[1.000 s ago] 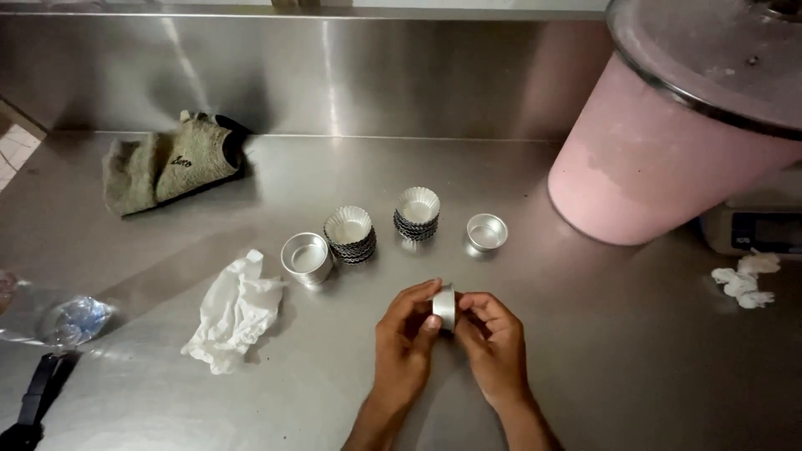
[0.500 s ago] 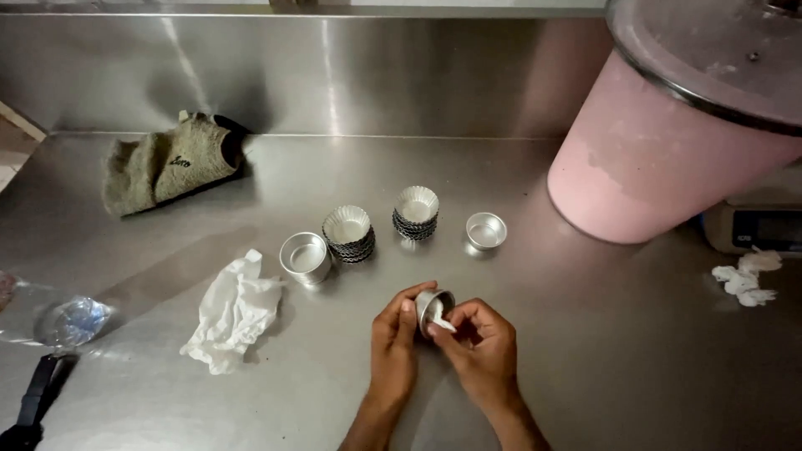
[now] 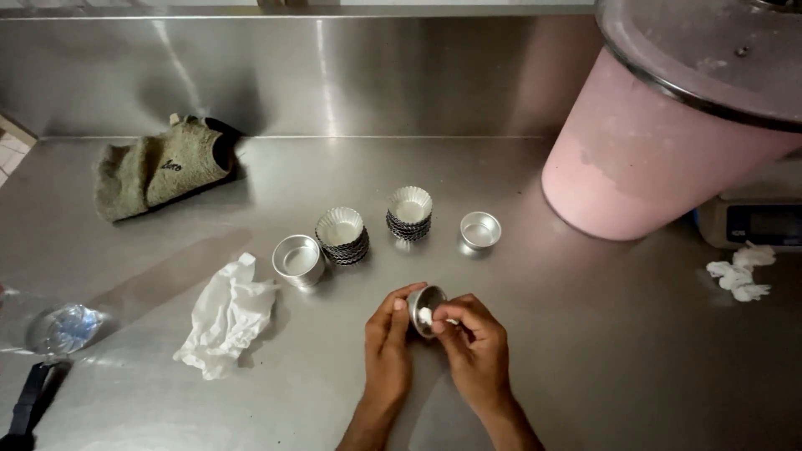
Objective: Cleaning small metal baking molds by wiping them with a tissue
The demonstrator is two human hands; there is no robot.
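Note:
My left hand (image 3: 388, 334) holds a small round metal mould (image 3: 421, 304) tipped on its side over the steel counter. My right hand (image 3: 476, 338) pinches a small white wad (image 3: 425, 315) and presses it inside the mould. Beyond my hands stand two stacks of fluted metal moulds (image 3: 342, 235) (image 3: 409, 212), a plain metal cup (image 3: 298, 260) to the left and a small plain metal mould (image 3: 480, 230) to the right.
A crumpled white tissue (image 3: 227, 315) lies at the left. A folded green cloth (image 3: 161, 165) rests near the back wall. A large pink bucket (image 3: 668, 142) with a lid stands at the right, beside a scale (image 3: 756, 219) and white scraps (image 3: 739, 271). A clear plastic wrapper (image 3: 63, 327) lies far left.
My hands have lowered slightly toward me, the mould has been turned on its side, and my right fingers now press the white wad inside it.

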